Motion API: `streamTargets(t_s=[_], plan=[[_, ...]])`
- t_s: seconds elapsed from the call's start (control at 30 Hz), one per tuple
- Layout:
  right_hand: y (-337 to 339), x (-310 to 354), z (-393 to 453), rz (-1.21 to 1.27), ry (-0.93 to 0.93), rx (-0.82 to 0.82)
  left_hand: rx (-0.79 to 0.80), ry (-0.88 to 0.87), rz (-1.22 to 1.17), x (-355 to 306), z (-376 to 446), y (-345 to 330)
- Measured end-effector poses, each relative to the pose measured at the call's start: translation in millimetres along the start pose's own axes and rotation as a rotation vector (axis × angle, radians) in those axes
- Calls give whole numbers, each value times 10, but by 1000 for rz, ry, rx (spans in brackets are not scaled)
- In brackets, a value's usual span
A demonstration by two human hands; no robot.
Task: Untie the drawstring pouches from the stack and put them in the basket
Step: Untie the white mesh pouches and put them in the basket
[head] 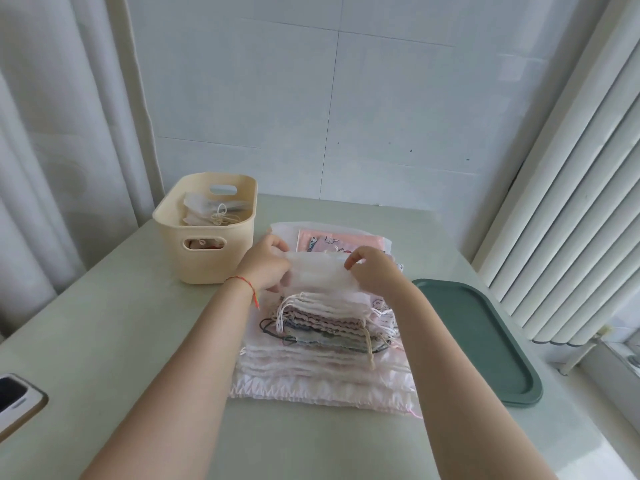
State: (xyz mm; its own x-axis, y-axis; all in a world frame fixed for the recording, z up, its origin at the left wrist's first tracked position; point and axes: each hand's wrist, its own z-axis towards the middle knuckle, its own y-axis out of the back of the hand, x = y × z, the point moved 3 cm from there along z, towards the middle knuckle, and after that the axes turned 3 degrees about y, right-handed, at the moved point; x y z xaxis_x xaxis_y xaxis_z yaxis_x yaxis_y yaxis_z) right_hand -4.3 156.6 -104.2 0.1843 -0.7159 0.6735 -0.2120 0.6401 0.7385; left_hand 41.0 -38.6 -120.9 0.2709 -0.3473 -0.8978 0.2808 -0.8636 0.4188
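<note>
I'm seeing both hands working over the stack (322,344), each pinching one end of a thin, translucent white pouch (320,277) and holding it stretched flat just above the pile. The left hand (266,268) is gripping the pouch's left edge, fingers curled round it; the right hand (372,275) is pinching the top right edge between thumb and fingertips. The pouch is looking gauzy, soft, rectangular. The stack below it is lying on the pale green table (114,323): flat fabric pouches with gathered, ruffled tops, white and cream cords trailing off both sides, a quilted shiny pink one at the bottom, a pink printed one showing at the far end. The basket (207,251) is sitting just left of the stack, cream plastic, rounded-rectangular, with cut-out handles; some pale pouches with looped cords are lying inside it. A red string bracelet (242,284) is circling the left wrist. A dark green tray (481,344), flat with rounded corners, is sitting just right of the stack. A phone (15,401) is poking in at the left edge. White curtains are hanging on both sides, with a tiled wall behind.
</note>
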Motion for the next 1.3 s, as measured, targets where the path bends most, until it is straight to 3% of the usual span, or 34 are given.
streamTargets(t_s=[0.13,0.23,0.33,0.47,0.57,0.67,0.77,0.83,0.97,1.07,1.2,1.3], plan=[[76,86,-102,-73,138,197,-104,-29,-85,-150,28,131],[190,124,-79,-218,213,71,-81,-76,-65,-316,-41,183],[358,254,-127,-218,273,-53,-29,-217,143,-520,-152,258],[551,415,-203,-128,308,-55,210,-361,237,-663,-223,336],[638,544,-265,-268,327,22,223,-428,355,-741,-254,406],[598,791,-311,-215,404,109,182,-472,343,-818,-324,478],[428,1152,-285,-414,484,100,71,-530,242,-802,-353,631],[370,1347,-223,-446,491,-46,-136,-520,189,-736,-315,811],[258,1715,-12,-168,486,-480,-556,-342,254,-317,-69,1414],[-32,2039,239,-90,546,-463,-539,-190,263,29,176,1721],[-607,2249,564,-256,597,-286,-463,-209,80,250,368,1793],[-870,2315,776,-428,609,-364,-459,-228,-63,339,462,1793]])
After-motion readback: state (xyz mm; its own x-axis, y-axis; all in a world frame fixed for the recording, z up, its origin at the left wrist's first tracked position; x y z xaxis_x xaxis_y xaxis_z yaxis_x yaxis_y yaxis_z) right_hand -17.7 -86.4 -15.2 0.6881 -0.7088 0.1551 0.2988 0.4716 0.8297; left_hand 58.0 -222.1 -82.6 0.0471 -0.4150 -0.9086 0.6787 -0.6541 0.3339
